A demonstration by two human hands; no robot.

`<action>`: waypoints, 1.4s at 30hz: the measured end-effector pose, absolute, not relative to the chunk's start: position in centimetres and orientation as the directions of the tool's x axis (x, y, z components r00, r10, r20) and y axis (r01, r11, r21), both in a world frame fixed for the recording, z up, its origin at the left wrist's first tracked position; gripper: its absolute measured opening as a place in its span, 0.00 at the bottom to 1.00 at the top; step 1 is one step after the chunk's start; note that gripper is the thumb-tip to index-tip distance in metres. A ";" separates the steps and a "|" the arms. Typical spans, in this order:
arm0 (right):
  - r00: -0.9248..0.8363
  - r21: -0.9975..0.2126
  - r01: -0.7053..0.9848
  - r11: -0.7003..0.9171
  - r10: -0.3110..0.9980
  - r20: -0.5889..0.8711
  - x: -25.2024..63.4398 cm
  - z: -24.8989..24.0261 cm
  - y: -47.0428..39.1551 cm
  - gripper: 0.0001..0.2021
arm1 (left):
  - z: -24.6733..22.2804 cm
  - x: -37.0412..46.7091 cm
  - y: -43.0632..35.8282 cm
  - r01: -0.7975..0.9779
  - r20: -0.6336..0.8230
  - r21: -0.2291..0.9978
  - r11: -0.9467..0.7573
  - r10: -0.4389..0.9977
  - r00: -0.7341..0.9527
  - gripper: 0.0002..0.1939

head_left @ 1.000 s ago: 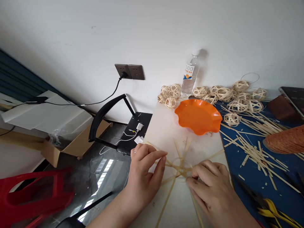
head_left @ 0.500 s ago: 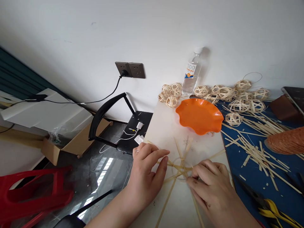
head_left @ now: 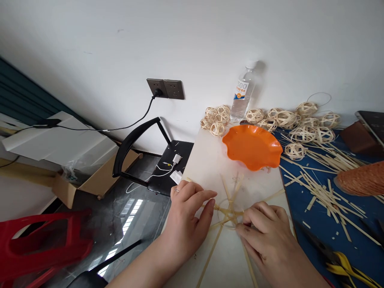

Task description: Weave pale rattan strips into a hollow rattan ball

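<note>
A star-shaped weave of thin bamboo strips (head_left: 230, 215) lies flat on the white tabletop, its strips crossing at the middle and a thin ring curving around the crossing. My left hand (head_left: 192, 216) is at its left side, thumb and index fingertips close together but with a small gap, beside a strip. Bent fingers of my right hand (head_left: 265, 230) press together at the weave's right edge, closed on a bamboo strip; the exact grip is hidden beneath the fingers. Long strip ends spread outward toward me and away.
Beyond the weave is an orange wavy-edged dish (head_left: 252, 146), with a water bottle (head_left: 241, 94) behind it. Woven bamboo balls (head_left: 285, 118) line the wall. Loose strips (head_left: 324, 196) and yellow-handled pliers (head_left: 339, 260) lie on a blue mat. A black chair (head_left: 162, 176) stands left.
My left hand has shifted very slightly to the right, closer to the crossing. My right hand and the weave look almost unchanged.
</note>
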State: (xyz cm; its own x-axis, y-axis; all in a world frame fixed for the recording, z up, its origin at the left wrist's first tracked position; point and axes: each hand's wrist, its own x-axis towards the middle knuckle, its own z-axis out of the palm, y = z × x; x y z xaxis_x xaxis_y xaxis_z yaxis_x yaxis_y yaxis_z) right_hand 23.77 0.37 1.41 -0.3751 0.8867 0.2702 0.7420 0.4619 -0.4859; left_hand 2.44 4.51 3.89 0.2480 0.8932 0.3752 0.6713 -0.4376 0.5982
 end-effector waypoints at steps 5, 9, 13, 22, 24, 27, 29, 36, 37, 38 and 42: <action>-0.376 -0.491 0.739 0.461 0.887 0.267 23.8 1.5 0.4 0.11 | 3.6 2.5 4.5 0.658 0.375 0.605 -0.449 0.889 0.262 0.10; -0.372 -0.500 0.737 0.454 0.891 0.262 23.7 1.7 0.4 0.11 | 3.4 2.5 4.4 0.650 0.374 0.606 -0.459 0.885 0.277 0.10; -0.365 -0.514 0.731 0.449 0.894 0.262 23.6 1.7 0.4 0.11 | 3.4 2.7 4.3 0.642 0.355 0.604 -0.472 0.881 0.314 0.10; -0.359 -0.508 0.704 0.496 0.866 0.348 23.6 1.8 0.4 0.11 | 3.7 2.9 3.8 0.623 0.355 0.571 -0.535 0.845 0.400 0.09; -0.349 -0.505 0.704 0.499 0.863 0.366 23.7 2.1 0.2 0.10 | 4.0 2.8 3.5 0.586 0.354 0.578 -0.568 0.822 0.447 0.08; -0.334 -0.508 0.694 0.510 0.853 0.400 23.8 2.5 -0.1 0.10 | 4.8 2.9 3.0 0.535 0.320 0.577 -0.618 0.773 0.548 0.09; -0.346 -0.509 0.688 0.517 0.850 0.397 23.9 2.8 -0.3 0.10 | 5.2 3.1 2.7 0.531 0.298 0.556 -0.640 0.750 0.591 0.10; -0.354 -0.521 0.672 0.526 0.846 0.398 23.7 3.6 -0.4 0.10 | 5.2 3.5 2.5 0.548 0.307 0.550 -0.630 0.763 0.570 0.12; -0.351 -0.528 0.668 0.524 0.848 0.398 23.7 3.7 -0.4 0.09 | 5.2 3.5 2.6 0.542 0.316 0.556 -0.630 0.763 0.564 0.11; -0.347 -0.536 0.666 0.520 0.851 0.394 23.7 3.7 -0.3 0.10 | 5.1 3.5 2.6 0.536 0.325 0.559 -0.633 0.762 0.560 0.11; -0.320 -0.566 0.653 0.503 0.861 0.396 24.0 3.6 -0.3 0.10 | 5.0 3.4 2.7 0.527 0.358 0.551 -0.648 0.753 0.552 0.10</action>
State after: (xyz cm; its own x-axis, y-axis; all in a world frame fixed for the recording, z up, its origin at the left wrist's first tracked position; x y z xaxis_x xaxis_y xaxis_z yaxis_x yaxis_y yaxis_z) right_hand 24.01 -0.26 3.57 -0.3198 0.8608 0.3960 0.6528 0.5030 -0.5664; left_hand 3.42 2.68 4.99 0.5521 0.7532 0.3577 0.5267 -0.6476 0.5507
